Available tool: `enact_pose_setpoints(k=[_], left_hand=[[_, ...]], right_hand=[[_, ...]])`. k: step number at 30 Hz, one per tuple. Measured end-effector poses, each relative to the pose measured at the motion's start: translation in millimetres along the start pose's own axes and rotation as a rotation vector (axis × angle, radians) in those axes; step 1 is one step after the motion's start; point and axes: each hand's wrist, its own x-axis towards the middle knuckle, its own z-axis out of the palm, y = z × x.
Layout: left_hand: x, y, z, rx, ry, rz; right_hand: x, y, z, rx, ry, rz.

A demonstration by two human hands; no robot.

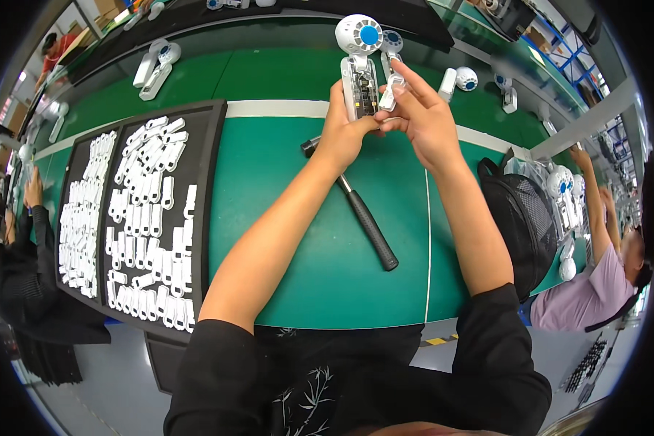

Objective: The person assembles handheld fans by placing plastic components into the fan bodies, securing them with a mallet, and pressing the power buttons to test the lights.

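My left hand (344, 136) is closed round the handle of a white handheld fan (357, 43), upright above the far part of the green table. The fan's round head has a blue centre, and its handle is open at the front, showing parts inside. My right hand (430, 127) pinches a small white plastic cover (392, 93) just right of that handle. The cover looks like the pieces in the black tray (218, 138) on the left. Below my hands a hammer (370, 229) with a black grip lies slanted on the table.
Beyond the table runs a green conveyor belt (269, 69) with more fans (155, 69) on it. A black backpack (517, 218) stands at the right edge beside several fans. People sit on both sides: a dark sleeve (43, 240) at left, a light purple shirt (588, 291) at right.
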Motion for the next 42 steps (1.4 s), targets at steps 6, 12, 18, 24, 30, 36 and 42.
enact_pose_setpoints(k=[6, 12, 18, 24, 30, 36, 42], left_hand=[[0, -4, 6, 0.062, -0.048, 0.057], [-1, -8, 8, 0.193, -0.048, 0.172], [-2, -7, 9, 0.317, 0.001, 0.178], [-2, -3, 9, 0.334, -0.013, 0.156], [-4, -5, 11, 0.502, 0.022, 0.249], [-5, -7, 14, 0.572, 0.056, 0.301], [-2, -10, 9, 0.47, 0.033, 0.169]], right_hand=[[-2, 9, -8, -0.376, 0.081, -0.173], [-4, 19, -2, -0.417, 0.112, -0.298], [-4, 18, -2, -0.702, 0.137, -0.406], [-1, 22, -3, -0.687, 0.133, -0.461], [-1, 15, -6, -0.606, 0.11, -0.329], [2, 16, -14, -0.542, 0.096, -0.278], [-3, 29, -2, -0.665, 0.109, -0.447]])
